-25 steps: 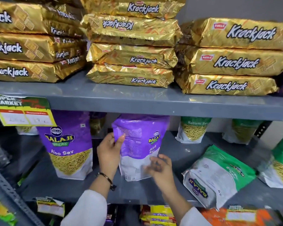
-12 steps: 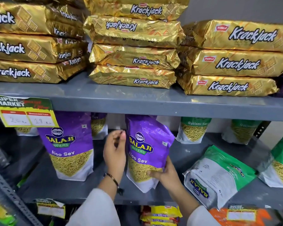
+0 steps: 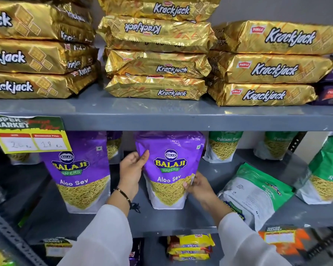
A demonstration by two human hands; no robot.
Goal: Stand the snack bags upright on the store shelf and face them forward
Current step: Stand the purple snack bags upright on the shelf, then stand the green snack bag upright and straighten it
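Purple bag [image 3: 170, 169] of Aloo Sev is standing upright on the lower shelf [image 3: 171, 221], logo facing out, just right of another purple one [image 3: 79, 169] that's already faced. The person has both hands on it: left hand [image 3: 132, 169] with fingers [image 3: 144, 155] curled narrow around the upper left edge, right hand [image 3: 198, 186] pinching the lower right side near the clear window. So both are holding the bag, not open.

Handling-wise it looks like a light, puffy pouch, soft and crinkly film with air inside. Probably slippery and easy to dent, and the sev would likely crush if squeezed hard. Best bet is gripping the side seams or the flat top seal, not the belly. The gusset bottom looks like it does the standing, so a little press down to flatten the base should keep it from tipping.

Looks like this one is nearly done, just a final nudge to square it with its neighbor. What's left, by the look of it: the green bag [image 3: 256, 196] to the right is lying flat, back side up, and it needs standing and turning. Another green one [image 3: 327, 173] at the far right leans a bit.
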